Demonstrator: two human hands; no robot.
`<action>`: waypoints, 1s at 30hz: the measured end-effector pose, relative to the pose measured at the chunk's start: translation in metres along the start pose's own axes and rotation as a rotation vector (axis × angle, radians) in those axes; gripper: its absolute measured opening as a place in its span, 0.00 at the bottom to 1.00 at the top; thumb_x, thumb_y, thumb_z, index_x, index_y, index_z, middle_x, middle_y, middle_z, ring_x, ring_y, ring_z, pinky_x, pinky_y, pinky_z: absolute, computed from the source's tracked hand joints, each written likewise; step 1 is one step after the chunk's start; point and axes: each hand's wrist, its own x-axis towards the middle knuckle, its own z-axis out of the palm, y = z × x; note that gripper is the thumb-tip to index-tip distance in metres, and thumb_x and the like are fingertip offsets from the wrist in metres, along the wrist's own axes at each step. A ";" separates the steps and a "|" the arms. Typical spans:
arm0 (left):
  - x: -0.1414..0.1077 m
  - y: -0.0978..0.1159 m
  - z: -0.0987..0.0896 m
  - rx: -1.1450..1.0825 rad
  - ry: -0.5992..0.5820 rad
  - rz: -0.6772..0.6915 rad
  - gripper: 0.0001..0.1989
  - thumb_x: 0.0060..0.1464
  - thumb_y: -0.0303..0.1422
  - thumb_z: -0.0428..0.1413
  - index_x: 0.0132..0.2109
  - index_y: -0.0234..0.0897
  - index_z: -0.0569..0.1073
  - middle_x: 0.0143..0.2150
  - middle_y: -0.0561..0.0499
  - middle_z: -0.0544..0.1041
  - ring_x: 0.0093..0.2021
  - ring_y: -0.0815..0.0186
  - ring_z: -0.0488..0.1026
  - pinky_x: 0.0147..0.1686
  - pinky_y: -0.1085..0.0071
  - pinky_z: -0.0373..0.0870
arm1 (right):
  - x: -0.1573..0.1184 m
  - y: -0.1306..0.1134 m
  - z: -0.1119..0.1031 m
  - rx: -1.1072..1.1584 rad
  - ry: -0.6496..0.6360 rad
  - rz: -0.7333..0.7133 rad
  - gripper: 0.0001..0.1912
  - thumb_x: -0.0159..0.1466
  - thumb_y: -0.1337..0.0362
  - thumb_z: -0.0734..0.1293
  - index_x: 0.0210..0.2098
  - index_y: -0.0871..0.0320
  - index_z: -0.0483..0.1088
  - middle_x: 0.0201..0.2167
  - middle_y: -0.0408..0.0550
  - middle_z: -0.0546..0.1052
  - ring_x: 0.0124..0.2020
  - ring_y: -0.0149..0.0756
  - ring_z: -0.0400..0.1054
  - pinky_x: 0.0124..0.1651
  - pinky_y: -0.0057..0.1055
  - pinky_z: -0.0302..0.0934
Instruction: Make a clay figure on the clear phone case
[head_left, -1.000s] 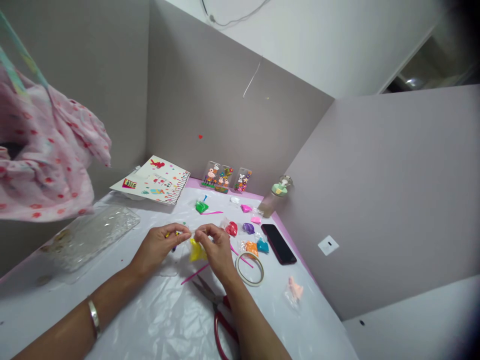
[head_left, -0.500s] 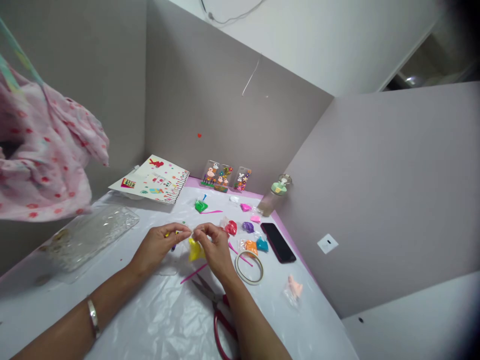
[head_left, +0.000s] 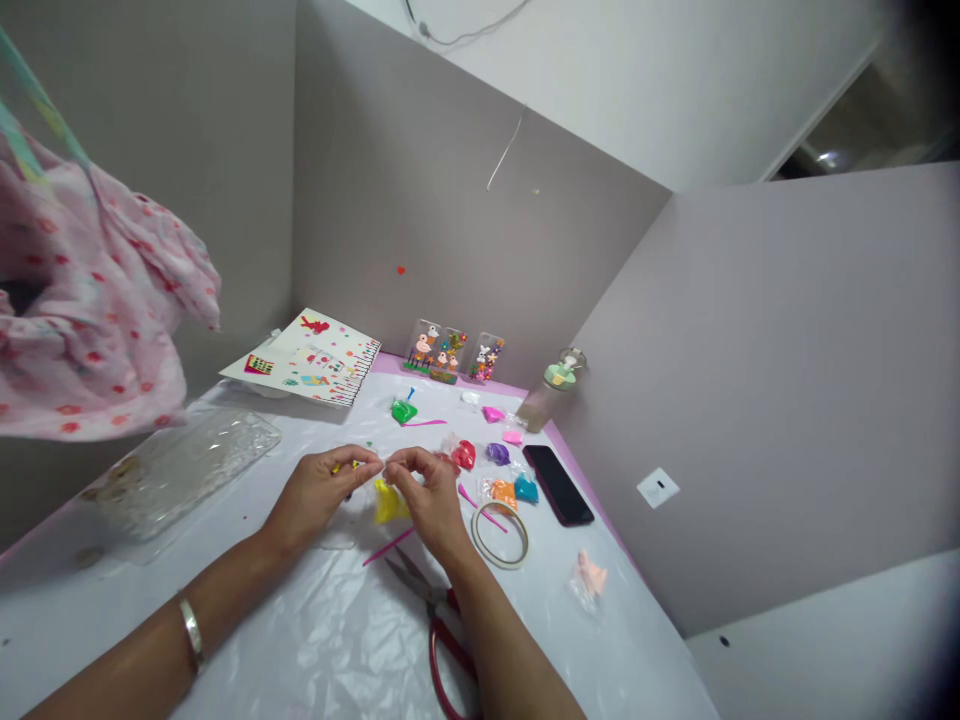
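Note:
My left hand and my right hand meet fingertip to fingertip above the middle of the table. Both are closed in a pinch, and whatever lies between the fingertips is too small to make out. A bag of yellow clay is just below them, partly behind my right hand. Under my left hand a clear case shows in part. Red-handled scissors lie open, partly under my right forearm, beside a pink tool. Right of my right hand are red clay and a tape roll.
Purple, orange and green clay lie about. A black phone and a bottle stand right. Decorated cases lean at the back wall; a sketchbook and plastic tray are left.
The whole view has shifted very slightly. Both hands keep their pinch, with only a tiny change at the fingertips.

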 end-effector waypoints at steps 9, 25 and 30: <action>-0.004 -0.003 0.003 0.010 0.028 0.042 0.17 0.50 0.50 0.63 0.31 0.41 0.82 0.21 0.57 0.69 0.24 0.66 0.63 0.27 0.71 0.61 | -0.002 -0.003 0.002 -0.038 0.045 -0.018 0.06 0.61 0.63 0.69 0.28 0.55 0.76 0.26 0.43 0.79 0.31 0.37 0.71 0.41 0.32 0.66; -0.005 -0.008 0.006 -0.052 0.134 0.064 0.14 0.50 0.47 0.63 0.34 0.41 0.83 0.35 0.50 0.84 0.28 0.64 0.72 0.29 0.70 0.70 | 0.001 0.002 0.000 -0.011 0.072 -0.020 0.07 0.62 0.62 0.71 0.30 0.56 0.80 0.26 0.44 0.82 0.30 0.38 0.74 0.41 0.34 0.69; -0.004 -0.010 0.007 -0.036 0.130 0.069 0.15 0.52 0.48 0.62 0.35 0.42 0.82 0.38 0.49 0.85 0.30 0.63 0.73 0.30 0.70 0.71 | 0.001 0.000 0.002 -0.019 0.054 -0.022 0.08 0.63 0.61 0.71 0.30 0.56 0.80 0.26 0.44 0.82 0.30 0.38 0.74 0.42 0.34 0.70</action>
